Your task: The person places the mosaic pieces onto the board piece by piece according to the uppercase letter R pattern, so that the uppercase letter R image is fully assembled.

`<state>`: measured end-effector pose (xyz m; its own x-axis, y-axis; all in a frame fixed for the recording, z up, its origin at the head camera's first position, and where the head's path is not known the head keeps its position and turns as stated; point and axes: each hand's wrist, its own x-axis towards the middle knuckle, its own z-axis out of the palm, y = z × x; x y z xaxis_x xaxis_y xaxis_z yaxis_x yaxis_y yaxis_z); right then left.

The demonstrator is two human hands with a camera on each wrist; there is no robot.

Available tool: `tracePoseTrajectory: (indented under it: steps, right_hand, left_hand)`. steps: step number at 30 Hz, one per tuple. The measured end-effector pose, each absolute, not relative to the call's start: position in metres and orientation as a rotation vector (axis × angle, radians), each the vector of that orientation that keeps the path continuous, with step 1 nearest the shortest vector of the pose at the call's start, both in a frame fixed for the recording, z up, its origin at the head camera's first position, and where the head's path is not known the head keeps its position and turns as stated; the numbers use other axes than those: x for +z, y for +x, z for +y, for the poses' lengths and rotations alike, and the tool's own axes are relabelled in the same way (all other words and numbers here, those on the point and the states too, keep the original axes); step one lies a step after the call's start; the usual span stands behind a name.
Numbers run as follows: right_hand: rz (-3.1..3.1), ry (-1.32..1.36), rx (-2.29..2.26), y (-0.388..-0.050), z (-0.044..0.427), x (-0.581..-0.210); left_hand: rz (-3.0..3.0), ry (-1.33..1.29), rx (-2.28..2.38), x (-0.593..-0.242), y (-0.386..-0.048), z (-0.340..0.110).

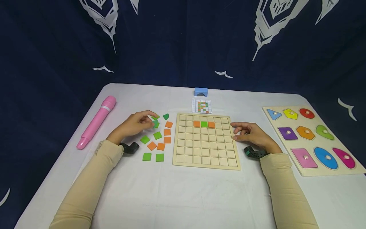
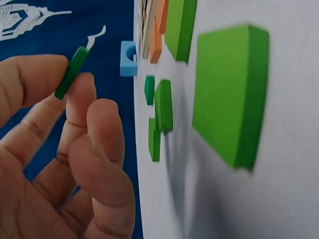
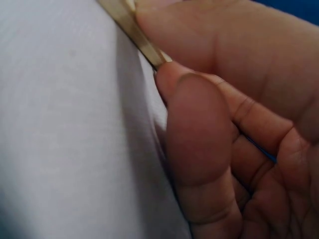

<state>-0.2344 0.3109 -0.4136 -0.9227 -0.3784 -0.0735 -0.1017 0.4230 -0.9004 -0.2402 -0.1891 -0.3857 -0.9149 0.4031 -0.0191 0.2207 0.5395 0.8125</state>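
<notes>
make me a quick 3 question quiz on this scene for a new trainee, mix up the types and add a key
1. Open question: what colour is the piece that the left hand holds?
2. Count: how many tiles sit in the squares of the grid board?
3. Multiple choice: what colour is the block just beyond the pattern card, as the person sees it?
A) pink
B) blue
C) orange

Key: 1. Green. 2. Three: orange, green, orange in one row. 3. B.
</notes>
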Motion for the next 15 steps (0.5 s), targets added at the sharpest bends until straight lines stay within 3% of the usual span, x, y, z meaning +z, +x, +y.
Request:
tracePoseTrajectory:
  steps: [15]
  right_hand:
    - [2.414,-0.404,-1.491,-0.234,0.311,-0.413]
  left_hand:
    - [2.461,0.613,1.398,-0.377,-0.234,-0.158]
